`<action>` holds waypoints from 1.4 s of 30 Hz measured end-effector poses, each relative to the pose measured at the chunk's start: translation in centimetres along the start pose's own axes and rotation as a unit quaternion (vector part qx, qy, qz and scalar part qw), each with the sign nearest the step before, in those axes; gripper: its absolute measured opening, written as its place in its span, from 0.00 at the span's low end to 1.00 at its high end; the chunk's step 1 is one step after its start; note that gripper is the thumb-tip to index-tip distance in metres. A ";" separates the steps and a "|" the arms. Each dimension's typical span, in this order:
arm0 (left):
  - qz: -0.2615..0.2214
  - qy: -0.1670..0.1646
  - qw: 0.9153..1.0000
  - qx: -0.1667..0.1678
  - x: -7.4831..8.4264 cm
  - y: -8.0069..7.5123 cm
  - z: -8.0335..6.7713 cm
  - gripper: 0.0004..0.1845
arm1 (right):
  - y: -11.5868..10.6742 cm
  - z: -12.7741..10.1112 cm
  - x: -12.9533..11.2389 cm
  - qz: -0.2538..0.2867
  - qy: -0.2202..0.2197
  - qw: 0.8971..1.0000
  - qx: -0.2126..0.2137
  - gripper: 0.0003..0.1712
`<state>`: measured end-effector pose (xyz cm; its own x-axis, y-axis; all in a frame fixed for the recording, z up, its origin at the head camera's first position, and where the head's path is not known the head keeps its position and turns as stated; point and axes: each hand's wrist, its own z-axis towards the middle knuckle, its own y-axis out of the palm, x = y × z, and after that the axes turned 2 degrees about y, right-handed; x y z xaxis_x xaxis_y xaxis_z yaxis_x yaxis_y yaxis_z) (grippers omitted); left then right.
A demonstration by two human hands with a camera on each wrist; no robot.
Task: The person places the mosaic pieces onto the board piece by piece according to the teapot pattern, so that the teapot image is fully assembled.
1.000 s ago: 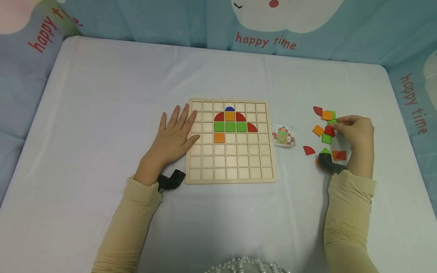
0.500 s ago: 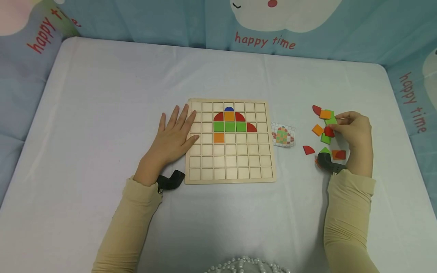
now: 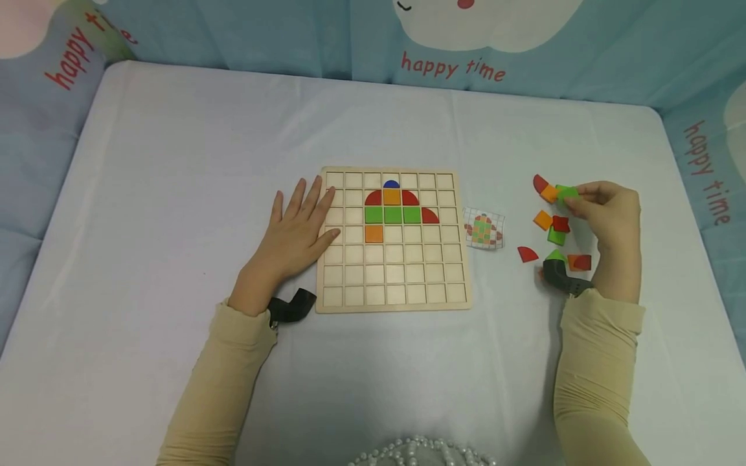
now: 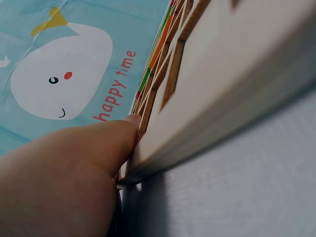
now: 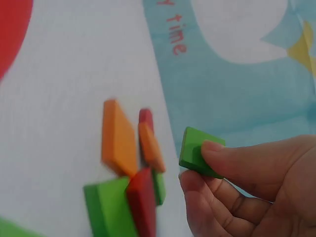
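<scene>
A wooden grid board [image 3: 393, 294] lies mid-table with a blue, red, orange and green tile figure [image 3: 393, 208] in its upper rows. My left hand [image 3: 297, 236] rests flat, fingers straight, on the board's left edge [image 4: 207, 118]. My right hand [image 3: 606, 217] is lifted above a loose pile of tiles [image 3: 553, 226] to the right of the board and pinches a green square tile [image 5: 197, 153] [image 3: 565, 192] between thumb and fingers.
A small pattern card [image 3: 484, 230] lies between board and pile. Loose orange, red and green tiles [image 5: 128, 168] sit under the right hand. Printed blue cloth [image 3: 454, 39] surrounds the white table. A beaded object [image 3: 419, 453] sits at the near edge.
My right hand has lifted the green tile out of the pile, up and slightly away. The left hand has stayed on the board's edge.
</scene>
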<state>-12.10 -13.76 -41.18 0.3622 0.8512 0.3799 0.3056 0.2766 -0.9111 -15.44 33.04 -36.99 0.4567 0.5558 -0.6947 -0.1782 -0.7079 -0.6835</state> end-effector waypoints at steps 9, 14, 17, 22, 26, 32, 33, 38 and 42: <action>0.001 -0.002 1.000 -0.001 0.0 0.1 0.2 0.37 | 1.0 -2.2 -3.0 0.061 -0.084 0.994 -0.045 0.05; 0.000 0.001 1.000 -0.002 -0.1 0.3 0.3 0.37 | 1.9 -3.1 -4.2 0.068 -0.108 0.990 -0.057 0.05; 0.002 0.001 1.000 -0.002 -0.1 0.3 0.4 0.37 | 2.4 -3.6 -4.8 0.073 -0.121 0.988 -0.062 0.05; 0.002 -0.001 1.000 -0.002 -0.1 0.3 0.3 0.37 | 3.3 -4.7 -5.9 0.077 -0.143 0.983 -0.082 0.06; 0.000 -0.003 1.000 -0.004 -0.1 0.2 0.2 0.37 | 4.5 -5.3 -6.5 0.059 -0.163 0.979 -0.105 0.09; -0.002 -0.002 1.000 -0.006 0.0 0.1 0.2 0.37 | 6.5 -6.2 -7.1 0.037 -0.185 0.971 -0.148 0.11; -0.003 -0.002 1.000 -0.005 0.0 0.1 0.2 0.37 | 6.8 -6.3 -7.2 0.035 -0.189 0.969 -0.152 0.11; -0.002 -0.001 1.000 -0.002 0.0 0.1 0.2 0.37 | 8.2 -7.0 -7.5 0.042 -0.200 0.961 -0.184 0.11; -0.002 0.000 1.000 -0.001 -0.1 0.1 0.1 0.37 | 9.3 -7.6 -7.9 0.049 -0.193 0.956 -0.213 0.11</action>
<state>-12.21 -13.74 -41.28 0.3610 0.8500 0.3836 0.3093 0.2789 -0.9091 -14.06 18.75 -36.17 0.0848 0.5394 -0.8378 0.2063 -0.8321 -0.5148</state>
